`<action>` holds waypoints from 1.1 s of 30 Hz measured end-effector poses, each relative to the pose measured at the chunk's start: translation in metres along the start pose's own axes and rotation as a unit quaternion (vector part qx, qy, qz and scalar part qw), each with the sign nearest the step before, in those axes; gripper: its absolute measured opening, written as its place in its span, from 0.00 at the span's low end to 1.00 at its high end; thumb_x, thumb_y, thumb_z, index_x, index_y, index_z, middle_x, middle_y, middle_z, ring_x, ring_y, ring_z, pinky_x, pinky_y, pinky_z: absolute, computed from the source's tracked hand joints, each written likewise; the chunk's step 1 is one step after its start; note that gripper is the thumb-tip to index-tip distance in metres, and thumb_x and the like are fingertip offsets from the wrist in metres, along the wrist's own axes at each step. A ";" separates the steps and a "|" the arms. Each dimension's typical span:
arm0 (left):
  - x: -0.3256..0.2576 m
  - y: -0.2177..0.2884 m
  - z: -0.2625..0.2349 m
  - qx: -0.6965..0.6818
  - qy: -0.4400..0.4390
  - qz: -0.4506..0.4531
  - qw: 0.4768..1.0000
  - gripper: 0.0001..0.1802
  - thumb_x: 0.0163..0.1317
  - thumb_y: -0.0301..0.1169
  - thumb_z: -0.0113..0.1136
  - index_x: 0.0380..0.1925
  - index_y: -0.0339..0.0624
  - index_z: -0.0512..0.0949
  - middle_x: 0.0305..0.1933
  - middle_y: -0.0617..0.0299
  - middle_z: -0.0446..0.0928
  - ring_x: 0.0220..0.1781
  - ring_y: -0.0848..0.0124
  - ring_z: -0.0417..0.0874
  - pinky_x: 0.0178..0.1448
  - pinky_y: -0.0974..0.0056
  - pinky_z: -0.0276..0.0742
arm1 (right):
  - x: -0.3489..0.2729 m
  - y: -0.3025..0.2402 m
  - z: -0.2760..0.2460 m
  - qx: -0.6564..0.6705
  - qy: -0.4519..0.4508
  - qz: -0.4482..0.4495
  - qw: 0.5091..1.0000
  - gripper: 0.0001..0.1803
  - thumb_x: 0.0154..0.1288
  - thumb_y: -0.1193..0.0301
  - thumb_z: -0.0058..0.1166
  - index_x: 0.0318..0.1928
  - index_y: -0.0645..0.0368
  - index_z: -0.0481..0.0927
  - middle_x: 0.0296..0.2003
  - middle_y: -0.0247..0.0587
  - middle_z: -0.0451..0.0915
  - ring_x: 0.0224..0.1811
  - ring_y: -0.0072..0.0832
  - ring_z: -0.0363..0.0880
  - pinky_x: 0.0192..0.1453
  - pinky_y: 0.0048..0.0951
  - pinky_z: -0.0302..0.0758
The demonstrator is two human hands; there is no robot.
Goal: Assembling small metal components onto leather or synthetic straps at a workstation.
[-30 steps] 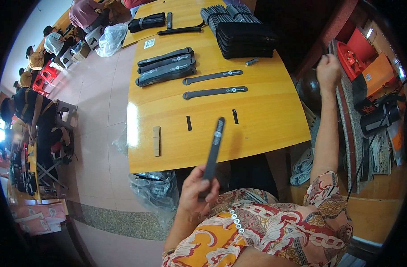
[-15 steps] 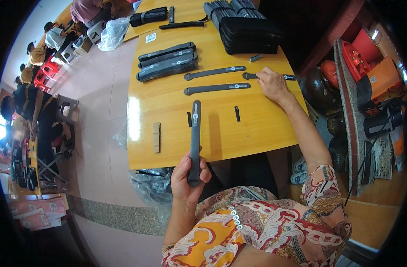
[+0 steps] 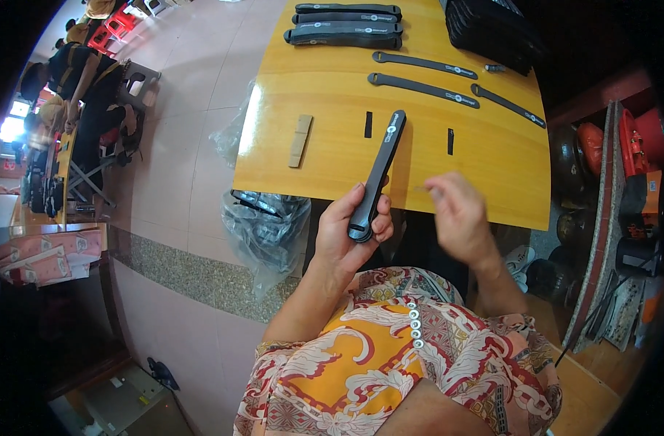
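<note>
A long, flat, dark grey strap-like bar with a rounded end (image 3: 376, 178) is held in the left hand (image 3: 346, 236), whose fingers are closed around its near rounded end, just off the near edge of the yellow wooden table (image 3: 324, 94); the bar's far end reaches out over that edge and is raised above the tabletop. The bar stays straight though gripped by one end only, so it is judged stiff and fairly light, with a smooth matt surface that could slip if pinched only lightly; a firmer hold is likely to be had nearer its middle, where it would balance. The right hand (image 3: 459, 218) is held just to the right of the bar, near the table's front edge, its fingertips pinched together on what seems a small thin piece, blurred and too small to be made out. On the table beyond the bar lie a small tan wooden block (image 3: 300, 140), two short black strips (image 3: 368, 124), and, further back, several similar long dark bars (image 3: 423, 86). Left of the table's near corner a crumpled clear plastic bag (image 3: 270, 225) rests on the floor.
</note>
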State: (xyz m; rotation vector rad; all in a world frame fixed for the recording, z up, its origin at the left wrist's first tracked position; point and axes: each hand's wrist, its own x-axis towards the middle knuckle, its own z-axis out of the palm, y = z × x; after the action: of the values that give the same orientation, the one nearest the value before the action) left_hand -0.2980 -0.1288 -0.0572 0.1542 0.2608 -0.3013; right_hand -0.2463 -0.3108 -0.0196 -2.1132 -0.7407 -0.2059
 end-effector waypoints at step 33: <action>-0.008 -0.006 -0.004 0.131 0.072 0.080 0.986 0.18 0.67 0.36 0.43 0.47 0.33 0.70 0.29 0.54 0.76 0.26 0.71 0.74 0.31 0.68 0.72 | -0.027 -0.045 0.039 0.054 -0.027 -0.032 0.998 0.13 0.47 0.87 0.52 0.37 0.67 0.73 0.30 0.49 0.74 0.33 0.44 0.76 0.35 0.37 0.73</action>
State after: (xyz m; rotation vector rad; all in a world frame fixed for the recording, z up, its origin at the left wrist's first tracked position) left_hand -0.3089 -0.1316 -0.0598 0.4554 0.3500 -0.1628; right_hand -0.2987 -0.2716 -0.0234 -2.0010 -0.8351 -0.1400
